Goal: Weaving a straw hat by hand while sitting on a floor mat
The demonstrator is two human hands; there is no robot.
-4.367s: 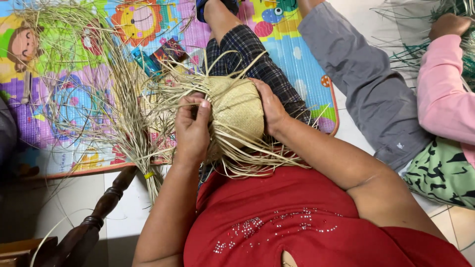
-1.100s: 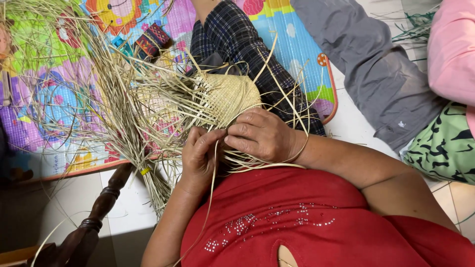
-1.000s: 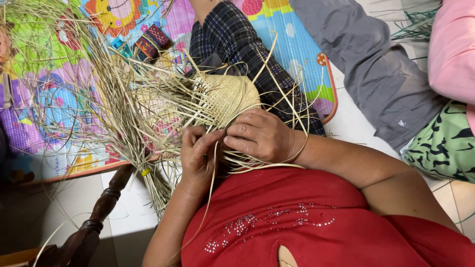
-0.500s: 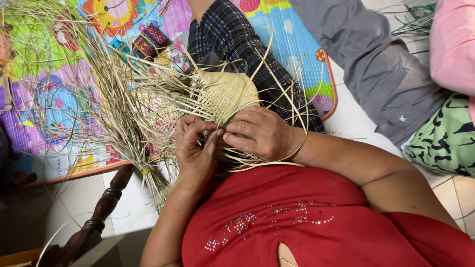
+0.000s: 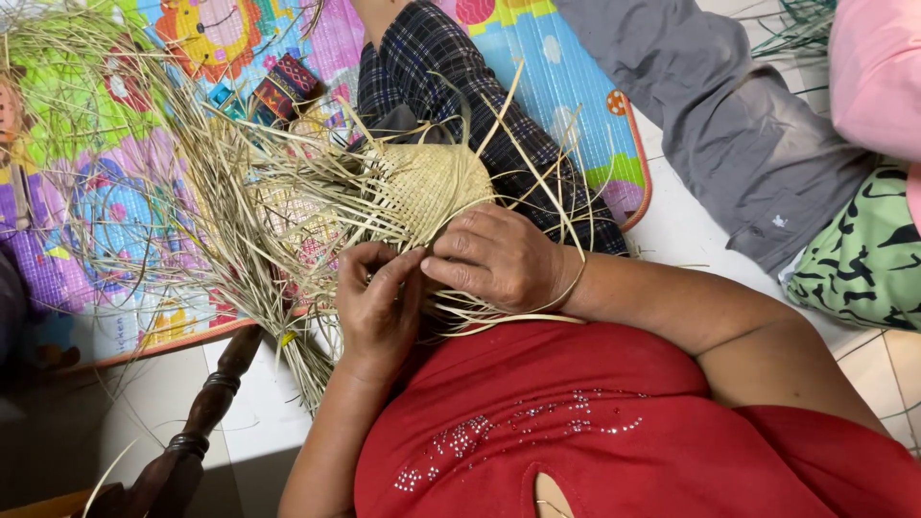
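1. Hands first: left hand (image 5: 376, 302) is curled shut, pinching loose straw strands (image 5: 288, 206) at the lower edge of the woven piece (image 5: 429, 187); right hand (image 5: 499, 257) is clamped over that same edge, fingers touching the left ones.
2. The woven piece is a rounded tan bit of basketwork sitting on the person's lap, over plaid trousers (image 5: 436, 58), strands fanning out left.
3. Dark turned wooden leg (image 5: 206, 412) stands on the floor near the mat's lower edge.
4. Colourful play mat (image 5: 115, 192) lies beyond; someone's grey trouser leg (image 5: 729, 134) is at its right edge.
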